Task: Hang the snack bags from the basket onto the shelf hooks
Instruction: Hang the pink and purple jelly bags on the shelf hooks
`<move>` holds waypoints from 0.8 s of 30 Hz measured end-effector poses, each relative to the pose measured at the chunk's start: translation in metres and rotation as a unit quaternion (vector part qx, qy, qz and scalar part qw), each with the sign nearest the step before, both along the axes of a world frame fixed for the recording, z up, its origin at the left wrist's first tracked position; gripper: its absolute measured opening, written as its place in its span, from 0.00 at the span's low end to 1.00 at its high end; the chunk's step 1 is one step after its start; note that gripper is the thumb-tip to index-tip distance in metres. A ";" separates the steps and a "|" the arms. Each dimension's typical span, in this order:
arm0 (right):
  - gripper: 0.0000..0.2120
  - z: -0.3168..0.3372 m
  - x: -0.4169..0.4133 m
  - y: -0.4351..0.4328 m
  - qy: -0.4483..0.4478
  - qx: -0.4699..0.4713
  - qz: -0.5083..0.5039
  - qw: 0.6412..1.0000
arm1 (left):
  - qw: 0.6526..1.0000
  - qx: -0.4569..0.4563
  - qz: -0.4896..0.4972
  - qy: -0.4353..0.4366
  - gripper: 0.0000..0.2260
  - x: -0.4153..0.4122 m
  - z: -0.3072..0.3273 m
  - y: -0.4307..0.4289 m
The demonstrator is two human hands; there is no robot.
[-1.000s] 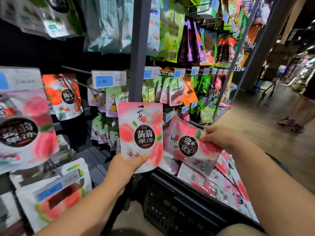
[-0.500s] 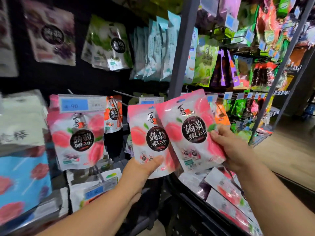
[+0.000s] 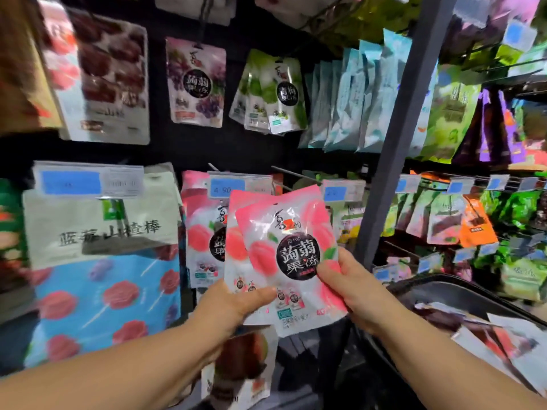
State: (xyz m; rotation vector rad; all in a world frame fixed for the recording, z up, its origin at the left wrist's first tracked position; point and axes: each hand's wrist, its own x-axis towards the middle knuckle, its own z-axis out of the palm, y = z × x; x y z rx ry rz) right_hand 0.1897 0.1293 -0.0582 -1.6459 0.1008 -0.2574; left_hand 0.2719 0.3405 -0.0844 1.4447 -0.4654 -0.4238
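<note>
We show the shelf (image 3: 396,143), with the basket (image 3: 461,287) low at right and more bags lying in it. Two peach snack bags, the front bag (image 3: 293,261) overlapping the rear bag (image 3: 235,241), are held just in front of the hung peach bags (image 3: 196,235). The left grip (image 3: 231,306) clamps their lower edges under the thumb; the right grip (image 3: 352,288) pinches the front bag's lower right side. We judge two risks. The bag tops sit offset, so the hook behind the price tag (image 3: 239,186) may catch only one and the other drops. Held so low, the tops may flop.

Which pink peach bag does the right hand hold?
The front bag, overlapping the middle bag in the left hand; the third bag hangs behind.
</note>
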 end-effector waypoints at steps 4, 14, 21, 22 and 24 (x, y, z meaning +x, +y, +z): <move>0.36 -0.015 0.021 0.017 0.027 -0.064 0.030 0.997 | 0.999 0.037 0.014 -0.032 0.14 0.007 -0.004 0.028; 0.42 -0.041 0.055 0.051 0.024 0.072 0.084 0.994 | 0.999 -0.005 -0.012 0.036 0.28 0.017 -0.031 0.090; 0.38 -0.039 0.071 0.069 -0.022 0.108 0.080 0.991 | 0.998 -0.037 0.045 0.021 0.25 0.022 -0.022 0.116; 0.37 -0.039 0.072 0.071 -0.027 0.108 0.079 0.991 | 0.997 -0.036 0.059 0.020 0.23 0.022 -0.020 0.119; 0.30 -0.038 0.074 0.073 -0.045 0.108 0.071 0.991 | 0.996 -0.031 0.077 0.011 0.19 0.024 -0.018 0.124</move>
